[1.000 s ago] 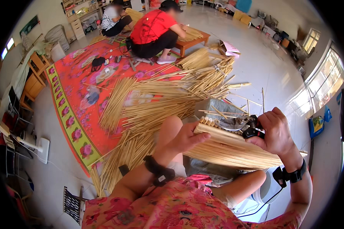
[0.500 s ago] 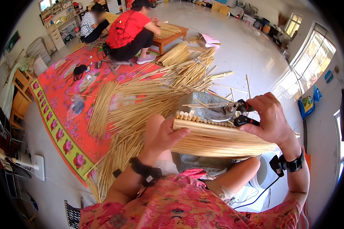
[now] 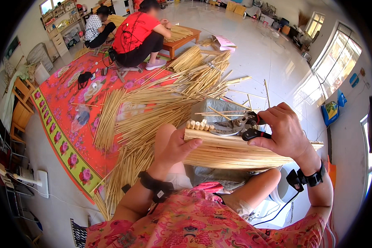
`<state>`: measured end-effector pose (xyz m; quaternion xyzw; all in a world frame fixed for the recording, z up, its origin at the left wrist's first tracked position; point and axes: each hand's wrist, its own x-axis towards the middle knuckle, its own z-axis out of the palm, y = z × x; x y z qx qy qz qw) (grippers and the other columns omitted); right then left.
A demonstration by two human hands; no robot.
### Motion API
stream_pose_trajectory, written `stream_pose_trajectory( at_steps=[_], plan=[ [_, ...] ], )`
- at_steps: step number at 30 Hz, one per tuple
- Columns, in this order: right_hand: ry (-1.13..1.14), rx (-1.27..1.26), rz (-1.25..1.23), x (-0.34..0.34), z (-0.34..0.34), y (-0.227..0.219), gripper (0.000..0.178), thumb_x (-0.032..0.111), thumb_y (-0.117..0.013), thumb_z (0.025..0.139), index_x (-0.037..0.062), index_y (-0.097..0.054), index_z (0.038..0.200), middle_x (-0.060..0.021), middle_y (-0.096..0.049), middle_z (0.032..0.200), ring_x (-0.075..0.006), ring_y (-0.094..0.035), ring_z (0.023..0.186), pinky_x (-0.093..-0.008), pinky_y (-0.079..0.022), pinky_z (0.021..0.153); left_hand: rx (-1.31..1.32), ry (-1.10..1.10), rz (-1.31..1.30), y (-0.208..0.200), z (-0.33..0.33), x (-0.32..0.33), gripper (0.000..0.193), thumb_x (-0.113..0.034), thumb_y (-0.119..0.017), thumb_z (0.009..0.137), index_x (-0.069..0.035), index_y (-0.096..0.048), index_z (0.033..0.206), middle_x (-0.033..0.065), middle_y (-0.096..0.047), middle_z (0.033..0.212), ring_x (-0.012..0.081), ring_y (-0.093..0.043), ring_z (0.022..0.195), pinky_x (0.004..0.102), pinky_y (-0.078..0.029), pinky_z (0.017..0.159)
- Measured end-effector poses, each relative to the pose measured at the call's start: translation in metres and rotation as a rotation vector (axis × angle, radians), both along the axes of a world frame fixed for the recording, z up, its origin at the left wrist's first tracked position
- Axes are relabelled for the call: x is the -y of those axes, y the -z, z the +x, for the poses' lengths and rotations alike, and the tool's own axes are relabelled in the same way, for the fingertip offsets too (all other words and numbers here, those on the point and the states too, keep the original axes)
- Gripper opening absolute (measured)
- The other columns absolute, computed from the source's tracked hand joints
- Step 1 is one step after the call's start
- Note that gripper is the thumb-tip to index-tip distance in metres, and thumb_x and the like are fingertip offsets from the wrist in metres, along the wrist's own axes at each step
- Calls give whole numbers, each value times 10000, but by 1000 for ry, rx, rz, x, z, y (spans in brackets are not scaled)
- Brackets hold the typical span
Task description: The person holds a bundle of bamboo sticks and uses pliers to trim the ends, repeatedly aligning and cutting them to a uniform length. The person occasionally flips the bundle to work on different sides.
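A mat of pale straw-coloured sticks (image 3: 239, 153) lies across my lap, its sticks packed side by side. My left hand (image 3: 173, 149) is closed round its left end, thumb over the edge. Pruning shears (image 3: 252, 129) with red and black handles are gripped in my right hand (image 3: 281, 130), the handles partly spread. Their curved blade (image 3: 225, 130) lies along the mat's far edge, beside several rounded stick ends (image 3: 198, 125). Two or three loose sticks (image 3: 223, 113) lie across a grey covered block (image 3: 211, 104) just behind the blade.
Loose sticks (image 3: 161, 111) are heaped on a red floral floor cloth (image 3: 66, 107). Two people crouch at the far left, one in a red shirt (image 3: 134, 35) at a low wooden table (image 3: 182, 41). A white bucket (image 3: 283, 186) stands by my right knee.
My right hand and the shears have moved left along the mat's far edge, bringing the blade closer to the rounded stick ends. My left hand keeps its hold.
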<state>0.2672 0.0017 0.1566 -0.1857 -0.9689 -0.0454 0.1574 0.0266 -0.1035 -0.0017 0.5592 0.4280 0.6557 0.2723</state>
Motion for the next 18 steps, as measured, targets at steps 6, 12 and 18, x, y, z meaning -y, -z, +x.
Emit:
stream_pose_trajectory(
  at_steps=[6,12,18],
  plan=[
    [4,24,25,-2,-1,2,602,616,-673,707,23,-585,755,-99,-550,635,-292,-540,593,-367,-431,698,-4,-4,0,1,-1,0,522,-479,-654,829,27,-596,943,88,-628,870,192,-598,791,313,-471,738],
    [-40,51,110,-2,-3,2,606,620,-644,732,23,-544,703,-102,-524,600,-293,-526,569,-358,-430,686,44,44,-32,1,-1,1,502,-465,-655,832,21,-587,935,77,-618,872,175,-583,795,306,-463,731],
    [-63,74,143,-6,-3,4,610,623,-624,744,28,-515,672,-98,-498,574,-295,-508,548,-358,-433,677,21,37,-33,2,-3,0,501,-458,-649,839,19,-576,977,73,-613,896,163,-574,821,302,-459,745]
  ],
)
